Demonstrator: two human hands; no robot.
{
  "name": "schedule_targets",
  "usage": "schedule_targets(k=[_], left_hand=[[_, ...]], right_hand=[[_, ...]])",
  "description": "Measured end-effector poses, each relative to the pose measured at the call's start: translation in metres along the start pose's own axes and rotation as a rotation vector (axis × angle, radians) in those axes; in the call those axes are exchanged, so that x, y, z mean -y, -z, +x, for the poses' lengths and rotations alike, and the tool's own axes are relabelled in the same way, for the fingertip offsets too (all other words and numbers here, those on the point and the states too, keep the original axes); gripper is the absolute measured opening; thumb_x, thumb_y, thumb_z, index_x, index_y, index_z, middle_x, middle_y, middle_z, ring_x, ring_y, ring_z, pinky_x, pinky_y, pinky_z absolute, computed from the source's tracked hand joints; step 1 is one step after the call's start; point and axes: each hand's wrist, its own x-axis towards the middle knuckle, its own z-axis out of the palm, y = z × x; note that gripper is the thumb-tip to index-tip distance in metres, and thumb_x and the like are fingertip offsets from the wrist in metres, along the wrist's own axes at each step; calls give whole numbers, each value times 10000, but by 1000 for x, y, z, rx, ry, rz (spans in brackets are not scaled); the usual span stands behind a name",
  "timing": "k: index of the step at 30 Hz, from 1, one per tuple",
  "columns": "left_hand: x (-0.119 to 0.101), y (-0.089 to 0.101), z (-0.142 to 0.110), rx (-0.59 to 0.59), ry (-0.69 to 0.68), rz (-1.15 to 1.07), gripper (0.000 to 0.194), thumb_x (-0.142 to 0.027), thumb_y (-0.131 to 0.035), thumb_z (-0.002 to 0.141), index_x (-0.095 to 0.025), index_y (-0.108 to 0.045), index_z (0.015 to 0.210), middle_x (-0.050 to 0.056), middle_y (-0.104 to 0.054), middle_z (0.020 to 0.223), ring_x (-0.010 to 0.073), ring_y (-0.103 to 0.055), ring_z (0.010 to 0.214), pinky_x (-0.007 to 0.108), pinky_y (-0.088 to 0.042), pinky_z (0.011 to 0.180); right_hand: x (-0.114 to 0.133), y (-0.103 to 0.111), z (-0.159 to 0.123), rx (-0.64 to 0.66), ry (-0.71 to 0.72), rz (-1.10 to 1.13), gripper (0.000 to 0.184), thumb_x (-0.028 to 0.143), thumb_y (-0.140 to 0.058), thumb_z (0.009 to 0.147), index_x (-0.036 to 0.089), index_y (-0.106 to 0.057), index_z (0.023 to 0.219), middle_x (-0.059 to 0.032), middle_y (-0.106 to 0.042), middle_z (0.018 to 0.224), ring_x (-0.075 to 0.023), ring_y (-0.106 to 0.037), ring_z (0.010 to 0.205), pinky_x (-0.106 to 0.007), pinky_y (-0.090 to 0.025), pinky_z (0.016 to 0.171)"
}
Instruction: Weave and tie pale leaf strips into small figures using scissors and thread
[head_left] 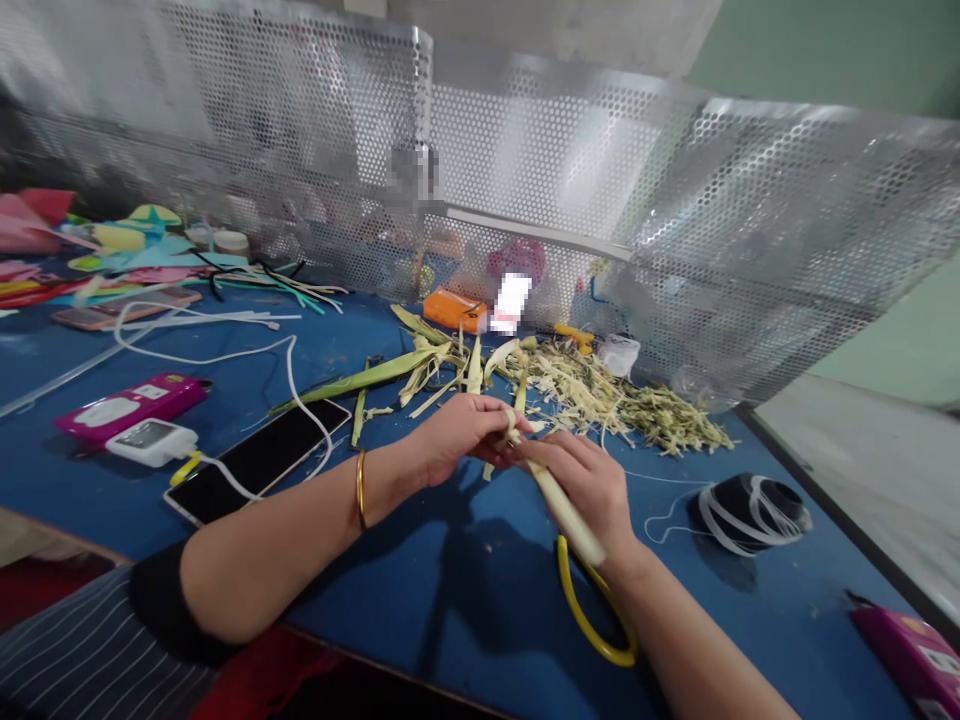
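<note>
A pale, rolled corn husk point(564, 508) slants down toward me between both hands over the blue table. At its upper end, the fingertips of my left hand point(472, 435) are pinched on a small knotted tip point(512, 425). My right hand point(589, 480) wraps its fingers round the roll just below. Behind my hands lie several long strips of corn husk point(474, 368), green and cream. A heap of shredded husk point(581, 385) spreads back right. Below my right wrist is a yellow loop handle point(570, 600); what it belongs to is hidden.
A black spool with white string point(750, 512) lies at right, its loose thread running toward my hands. On the left are a phone point(259, 460), a white cable point(292, 375) and a magenta pack point(131, 405). Perforated clear sheeting point(525, 140) stands along the back.
</note>
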Motion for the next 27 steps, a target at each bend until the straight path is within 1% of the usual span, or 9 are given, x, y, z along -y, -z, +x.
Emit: schedule_targets(k=[3,4,6,8,11,15,18,24,27], left_hand=[[-1,-3,-4,117,-9,121,141,-260,-602,769,-139,-667,737,44,-676,659,132,-626,547,274,-514,595],[-2,-3,-5,164,-3,135,151,-278,-605,770,-142,-661,736,49,-686,675,136,-631,552,275,-514,594],[-3,-3,-7,244,20,131,192,-329,-615,775,-144,-653,739,57,-696,695,137,-633,551,276,-516,590],[-2,-3,-7,287,42,115,227,-368,-627,777,-145,-650,740,57,-696,692,131,-628,541,266,-512,581],[-1,-2,-6,314,63,110,235,-377,-623,788,-148,-649,745,56,-696,704,124,-623,542,260,-511,584],[0,-3,-6,306,59,128,218,-356,-597,814,-147,-646,784,55,-686,718,122,-618,558,260,-509,597],[-1,-5,-6,291,43,151,215,-350,-578,828,-145,-632,788,52,-673,712,117,-602,546,264,-503,596],[1,-8,-6,274,10,203,195,-274,-496,854,-147,-582,733,36,-640,664,97,-571,496,232,-479,542],[1,-11,-7,235,-8,205,177,-275,-505,856,-154,-561,741,22,-623,640,88,-559,477,217,-468,518]], right_hand=[[0,-1,2,-168,-188,143,133,208,-564,901,217,-685,846,-50,-653,819,-189,-627,805,-327,-490,727],[0,-1,3,-200,-258,214,131,226,-569,897,216,-673,819,-50,-651,834,-198,-627,841,-337,-496,745],[2,-3,4,-200,-386,358,130,261,-562,894,211,-640,803,-42,-659,838,-200,-630,842,-333,-505,740],[3,-6,4,-164,-504,462,135,297,-550,897,203,-615,826,-27,-663,789,-177,-625,750,-299,-501,678],[4,-8,2,-123,-618,480,179,345,-540,899,193,-602,828,-5,-634,684,-151,-588,643,-260,-469,600],[2,-9,-1,-95,-667,329,234,372,-535,896,197,-561,744,18,-580,624,-124,-520,563,-233,-403,532],[1,-9,-2,-70,-674,204,267,381,-502,907,207,-516,705,21,-556,625,-124,-485,557,-236,-364,521],[3,-13,-3,33,-690,174,251,383,-393,954,232,-457,763,47,-511,582,-130,-474,532,-235,-327,517],[3,-13,-3,-2,-684,99,258,380,-399,947,237,-419,733,55,-472,559,-127,-441,512,-232,-294,504]])
